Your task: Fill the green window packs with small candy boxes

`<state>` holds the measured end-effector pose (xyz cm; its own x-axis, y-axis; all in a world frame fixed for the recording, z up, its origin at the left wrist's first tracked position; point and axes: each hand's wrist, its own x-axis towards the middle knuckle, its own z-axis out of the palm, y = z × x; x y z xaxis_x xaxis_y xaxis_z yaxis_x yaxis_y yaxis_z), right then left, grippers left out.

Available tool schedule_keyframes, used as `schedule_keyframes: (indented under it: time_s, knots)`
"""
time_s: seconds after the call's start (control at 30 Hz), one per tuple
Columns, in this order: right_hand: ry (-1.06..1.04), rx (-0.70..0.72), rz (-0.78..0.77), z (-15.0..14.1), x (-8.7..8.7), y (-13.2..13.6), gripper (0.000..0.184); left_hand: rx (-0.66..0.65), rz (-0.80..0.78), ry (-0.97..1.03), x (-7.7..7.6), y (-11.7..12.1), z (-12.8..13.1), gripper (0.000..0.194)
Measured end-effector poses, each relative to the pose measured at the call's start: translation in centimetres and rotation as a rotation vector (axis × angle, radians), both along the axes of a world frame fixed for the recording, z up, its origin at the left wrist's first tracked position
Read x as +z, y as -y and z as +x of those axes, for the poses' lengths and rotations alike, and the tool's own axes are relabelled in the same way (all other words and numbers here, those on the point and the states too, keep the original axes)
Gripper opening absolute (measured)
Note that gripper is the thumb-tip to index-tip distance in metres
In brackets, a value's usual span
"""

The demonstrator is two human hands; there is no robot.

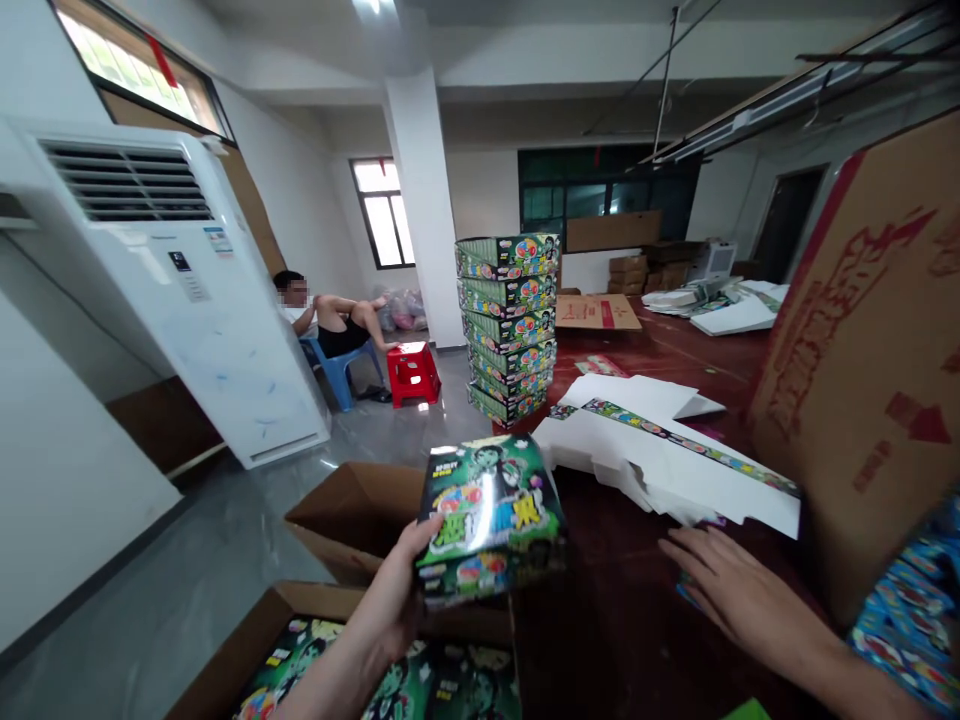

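Observation:
My left hand is closed on the near left side of a green and black printed box. The box is tilted, with its glossy printed top facing up, between the open carton and the dark red table. Below it, a brown carton holds several green printed boxes. Over the table at the right, my right hand has its fingers stretched out and grips nothing visible. A small coloured thing shows partly beneath that palm, too hidden to name. Just beyond its fingertips lie white cardboard sheets with a printed strip.
A tall stack of printed open trays stands at the table's edge. A large carton rises at right, beside blue packets. Another open carton sits at left. Farther off are a seated person, a red stool and an air conditioner.

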<state>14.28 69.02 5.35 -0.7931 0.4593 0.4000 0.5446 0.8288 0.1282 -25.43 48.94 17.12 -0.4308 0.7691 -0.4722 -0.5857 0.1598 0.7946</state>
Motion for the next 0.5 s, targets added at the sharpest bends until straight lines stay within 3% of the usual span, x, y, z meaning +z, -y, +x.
schedule_keyframes:
  time_s: [0.1,0.2,0.37,0.5]
  knots:
    - [0.062,0.075,-0.066,-0.5,-1.9,-0.4,0.041,-0.015,-0.121,-0.039,0.9,-4.0,-2.5,0.036]
    - [0.105,0.083,-0.196,-1.2,-2.7,-0.6,0.043,-0.009,-0.19,-0.062,1.2,-8.5,-4.2,0.033]
    - [0.234,0.017,-0.403,-1.8,-1.2,-0.5,0.048,-0.005,-0.212,-0.026,-0.3,-14.7,-5.5,0.03]
    - [0.265,-0.018,-0.491,-2.1,-0.1,-0.1,0.057,0.028,-0.174,0.004,-1.9,-17.5,-6.9,0.03]
